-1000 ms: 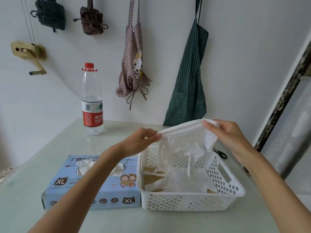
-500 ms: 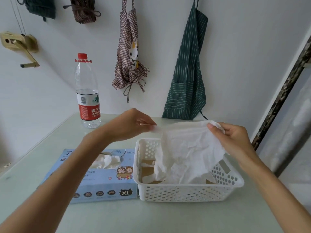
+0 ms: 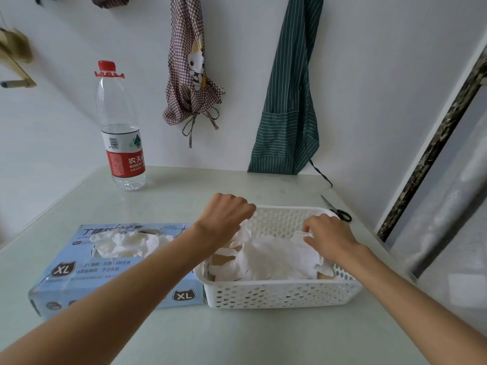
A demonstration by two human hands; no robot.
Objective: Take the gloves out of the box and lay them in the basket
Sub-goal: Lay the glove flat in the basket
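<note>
A: What's sitting in the white perforated basket (image 3: pixel 284 295)?

B: White gloves (image 3: pixel 276 259) are lying crumpled across its floor, thin and wrinkled, fingers trailing toward the left wall. The top one is spreading over the others, its right edge reaching up by the right wall.

A: And the box (image 3: pixel 113 270)?

B: It's lying flat on the counter, touching the basket's left side. It's pale blue, marked XL, and its top opening is showing more white gloves (image 3: pixel 126 242) bunching up out of it.

A: Is the basket standing upright?

B: Yes, it's resting level, open side up.
</note>
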